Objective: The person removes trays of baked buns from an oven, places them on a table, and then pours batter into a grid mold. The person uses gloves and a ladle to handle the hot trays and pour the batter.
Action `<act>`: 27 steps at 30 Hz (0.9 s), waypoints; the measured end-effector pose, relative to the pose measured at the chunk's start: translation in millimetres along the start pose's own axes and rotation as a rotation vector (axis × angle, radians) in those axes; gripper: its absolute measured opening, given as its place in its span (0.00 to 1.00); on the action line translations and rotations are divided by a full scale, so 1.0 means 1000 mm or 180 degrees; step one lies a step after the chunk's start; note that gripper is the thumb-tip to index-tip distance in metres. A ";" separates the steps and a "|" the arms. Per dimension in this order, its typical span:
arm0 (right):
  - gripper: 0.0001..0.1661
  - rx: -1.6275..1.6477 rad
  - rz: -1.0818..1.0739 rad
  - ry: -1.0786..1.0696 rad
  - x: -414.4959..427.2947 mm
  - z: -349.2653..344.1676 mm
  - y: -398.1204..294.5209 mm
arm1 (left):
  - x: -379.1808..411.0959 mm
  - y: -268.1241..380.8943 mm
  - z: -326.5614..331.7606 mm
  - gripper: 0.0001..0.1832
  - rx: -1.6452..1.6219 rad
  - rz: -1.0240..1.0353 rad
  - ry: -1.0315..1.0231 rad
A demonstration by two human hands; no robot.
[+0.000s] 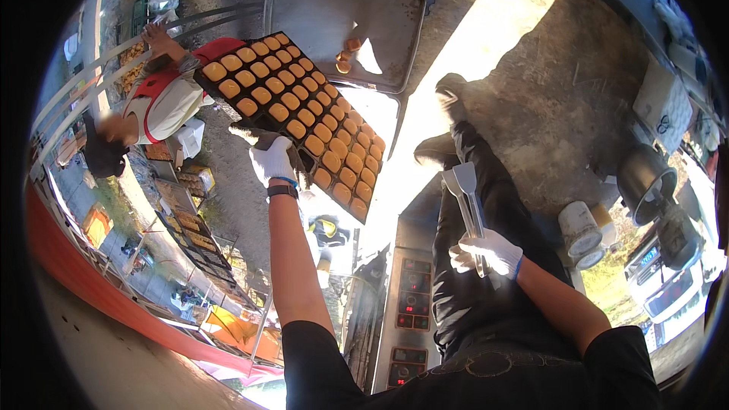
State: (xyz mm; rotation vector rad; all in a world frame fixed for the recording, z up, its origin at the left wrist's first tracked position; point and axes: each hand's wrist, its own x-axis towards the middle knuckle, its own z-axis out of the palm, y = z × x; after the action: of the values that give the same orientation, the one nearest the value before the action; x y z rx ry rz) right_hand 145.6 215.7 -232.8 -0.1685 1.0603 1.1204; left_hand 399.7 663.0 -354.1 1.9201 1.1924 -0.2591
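My left hand [273, 158], in a white glove with a dark cloth or pad at the fingers, grips the near edge of a dark multi-cup baking tray [293, 117]. Rows of small golden cakes [315, 144] fill most of its cups, and the tray is tilted. My right hand [491, 253], also in a white glove, is closed around metal tongs [470, 205] with flat, wide ends that point away from me. The tongs are in front of my dark trousers and touch no cake.
Beyond the baking tray lies a large metal sheet tray [342, 17] with a few cake pieces [345, 57]. A person [162, 97] in a red apron is at the left. A control panel [411, 296] with red displays is below me. White buckets [580, 229] and a metal mixing bowl [643, 182] stand right.
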 end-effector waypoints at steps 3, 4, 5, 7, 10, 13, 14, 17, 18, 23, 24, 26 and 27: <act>0.18 0.0119 -0.0067 0.0485 -0.006 0.007 -0.003 | 0.016 0.000 0.001 0.38 0.0414 0.0200 -0.0015; 0.18 0.0112 -0.0104 0.0554 -0.007 0.010 -0.005 | 0.018 0.002 -0.001 0.37 0.0527 0.0216 0.0002; 0.19 0.0166 -0.0101 0.0523 -0.007 0.012 -0.007 | 0.019 0.005 -0.004 0.36 0.0642 0.0287 -0.0049; 0.21 0.0261 -0.0079 0.0455 -0.007 0.014 -0.014 | 0.022 0.013 -0.012 0.34 0.0936 0.0496 -0.0032; 0.26 -0.0245 0.0191 0.0480 -0.006 0.010 -0.028 | 0.026 0.024 -0.025 0.31 0.1117 0.0638 -0.0011; 0.31 -0.0798 0.0039 0.0835 -0.003 0.011 -0.033 | 0.033 0.040 -0.043 0.32 0.1810 0.0689 0.0303; 0.35 -0.0831 -0.0004 0.0702 -0.002 0.014 -0.031 | 0.035 0.048 -0.053 0.32 0.1942 0.0781 0.0393; 0.37 -0.0802 -0.0226 0.0857 0.002 0.021 -0.028 | 0.036 0.068 -0.064 0.32 0.2425 0.0860 0.0677; 0.39 -0.0753 -0.0232 0.0814 0.003 0.023 -0.028 | 0.035 0.072 -0.062 0.32 0.2520 0.0827 0.0794; 0.43 -0.0588 -0.0111 0.0764 0.002 0.034 -0.035 | 0.019 0.050 -0.008 0.30 0.3064 0.0793 0.1210; 0.43 -0.0624 -0.0088 0.0805 0.004 0.037 -0.035 | 0.017 0.037 0.009 0.29 0.3115 0.0729 0.1212; 0.43 -0.0608 -0.0104 0.0825 0.006 0.039 -0.035 | 0.029 0.020 0.033 0.29 0.2971 0.0746 0.0774; 0.43 -0.0553 -0.0182 0.0799 0.006 0.038 -0.035 | 0.039 0.013 0.040 0.29 0.3042 0.0990 0.0519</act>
State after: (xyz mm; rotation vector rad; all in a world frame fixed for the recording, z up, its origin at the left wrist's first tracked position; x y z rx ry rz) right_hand 196.6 225.4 -229.9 -0.4850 1.1708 1.1597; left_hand 440.8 655.8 -393.8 2.9630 0.9044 -0.5850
